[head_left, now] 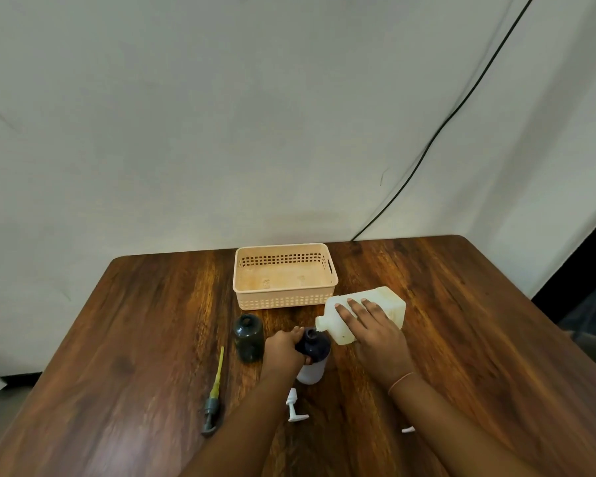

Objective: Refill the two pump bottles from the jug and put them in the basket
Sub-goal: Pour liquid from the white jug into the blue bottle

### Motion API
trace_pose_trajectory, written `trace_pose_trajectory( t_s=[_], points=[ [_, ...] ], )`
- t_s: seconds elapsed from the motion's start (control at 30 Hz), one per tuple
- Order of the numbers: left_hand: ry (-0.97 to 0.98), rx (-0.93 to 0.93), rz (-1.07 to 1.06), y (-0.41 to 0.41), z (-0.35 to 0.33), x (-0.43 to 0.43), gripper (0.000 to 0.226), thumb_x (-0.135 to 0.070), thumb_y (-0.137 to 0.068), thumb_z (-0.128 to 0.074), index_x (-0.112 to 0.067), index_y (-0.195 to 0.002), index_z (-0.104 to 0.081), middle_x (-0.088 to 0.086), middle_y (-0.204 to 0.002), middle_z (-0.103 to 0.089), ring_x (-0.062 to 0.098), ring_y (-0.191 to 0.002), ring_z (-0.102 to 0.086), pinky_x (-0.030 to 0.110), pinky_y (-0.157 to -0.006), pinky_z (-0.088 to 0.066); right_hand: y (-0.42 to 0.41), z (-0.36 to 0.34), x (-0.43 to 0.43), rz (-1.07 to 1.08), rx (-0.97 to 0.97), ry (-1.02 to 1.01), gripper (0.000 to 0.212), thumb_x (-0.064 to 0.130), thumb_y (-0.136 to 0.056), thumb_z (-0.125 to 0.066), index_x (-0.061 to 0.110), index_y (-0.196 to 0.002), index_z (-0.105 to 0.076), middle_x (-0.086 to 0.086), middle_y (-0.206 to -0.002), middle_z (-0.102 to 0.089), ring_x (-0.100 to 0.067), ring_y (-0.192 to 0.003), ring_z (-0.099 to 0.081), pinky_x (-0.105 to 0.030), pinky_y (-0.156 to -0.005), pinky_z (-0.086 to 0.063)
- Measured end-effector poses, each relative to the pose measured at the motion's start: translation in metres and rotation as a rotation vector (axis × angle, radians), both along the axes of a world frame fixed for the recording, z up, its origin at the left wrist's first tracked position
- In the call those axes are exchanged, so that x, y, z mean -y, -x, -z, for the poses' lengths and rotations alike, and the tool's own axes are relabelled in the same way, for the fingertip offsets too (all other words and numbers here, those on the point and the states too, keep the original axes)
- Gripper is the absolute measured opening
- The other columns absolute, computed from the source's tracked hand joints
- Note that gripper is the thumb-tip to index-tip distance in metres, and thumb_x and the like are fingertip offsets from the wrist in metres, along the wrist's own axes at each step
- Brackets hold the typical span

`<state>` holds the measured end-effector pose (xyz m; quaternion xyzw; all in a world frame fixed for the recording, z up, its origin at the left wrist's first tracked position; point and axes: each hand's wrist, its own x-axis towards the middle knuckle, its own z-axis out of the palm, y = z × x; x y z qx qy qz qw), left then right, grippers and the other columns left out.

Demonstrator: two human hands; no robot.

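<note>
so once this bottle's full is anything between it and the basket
Nothing on the table blocks it. The bottle in the left hand stands just in front of the basket. Only the tilted jug, held by the right hand, hangs above that stretch.

A rectangular peach plastic basket (285, 276) carries rows of small square holes along its walls. The boxy jug (367, 316) is milky white plastic. The round dark green bottle (248, 337) is translucent, while the other round bottle (313, 356) is dark navy at the shoulder and pale white below. 1 loose pump (213, 397) is grey with a yellow tube; the other pump (294, 406) is white. The wooden table (135, 339) is glossy reddish brown with darker grain streaks. The wrist band (400, 382) is pink.
</note>
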<state>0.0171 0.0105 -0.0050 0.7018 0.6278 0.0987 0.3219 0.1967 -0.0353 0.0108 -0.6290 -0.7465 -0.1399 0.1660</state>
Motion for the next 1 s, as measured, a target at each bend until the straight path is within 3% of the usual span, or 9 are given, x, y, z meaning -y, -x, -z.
trace_pose_trajectory(
  t_s=[0.17, 0.3, 0.47, 0.8, 1.0],
  points=[
    [-0.003, 0.003, 0.001, 0.001, 0.001, -0.001, 0.065, -0.016, -0.083, -0.068, -0.021, -0.141, -0.041, 0.004, -0.141, -0.050, 0.021, -0.128, -0.048, 0.028, -0.108, -0.039, 0.011, -0.002, -0.004, 0.106, -0.167, 0.011, 0.071, 0.020, -0.058, -0.085, 0.009, -0.121, -0.056, -0.011, -0.113, -0.068, -0.029, -0.103, -0.065, -0.043, -0.075, -0.057],
    [-0.016, 0.014, 0.006, 0.000, 0.002, -0.002, 0.065, -0.016, -0.081, -0.069, -0.019, -0.141, -0.042, 0.003, -0.143, -0.048, 0.019, -0.130, -0.046, 0.026, -0.110, -0.036, 0.017, -0.001, -0.009, 0.236, -0.493, 0.127, 0.070, 0.024, -0.065, -0.079, 0.013, -0.125, -0.045, -0.008, -0.122, -0.057, -0.026, -0.111, -0.056, -0.037, -0.076, -0.056],
    [-0.026, 0.023, 0.007, 0.000, 0.002, -0.002, 0.065, -0.016, -0.081, -0.070, -0.018, -0.140, -0.043, 0.002, -0.144, -0.047, 0.017, -0.132, -0.045, 0.025, -0.111, -0.036, 0.020, 0.005, -0.014, 0.388, -0.691, 0.136, 0.070, 0.029, -0.063, -0.081, 0.015, -0.116, -0.038, -0.009, -0.116, -0.052, -0.024, -0.108, -0.055, -0.034, -0.074, -0.056],
    [-0.027, 0.016, 0.023, -0.001, -0.002, 0.000, 0.066, -0.018, -0.082, -0.068, -0.020, -0.142, -0.040, 0.000, -0.148, -0.042, 0.016, -0.134, -0.042, 0.024, -0.111, -0.033, 0.018, 0.028, -0.016, 0.515, -0.895, 0.149, 0.078, 0.027, -0.060, -0.084, 0.014, -0.117, -0.033, -0.013, -0.121, -0.050, -0.030, -0.114, -0.054, -0.045, -0.084, -0.056],
    [-0.017, 0.030, 0.013, -0.001, 0.000, 0.001, 0.068, -0.016, -0.081, -0.070, -0.019, -0.142, -0.039, -0.001, -0.148, -0.041, 0.016, -0.134, -0.042, 0.024, -0.112, -0.033, 0.010, 0.034, -0.012, 0.541, -0.974, 0.160, 0.077, 0.022, -0.058, -0.085, 0.009, -0.113, -0.034, -0.016, -0.119, -0.049, -0.033, -0.111, -0.054, -0.049, -0.082, -0.055]
  ],
)
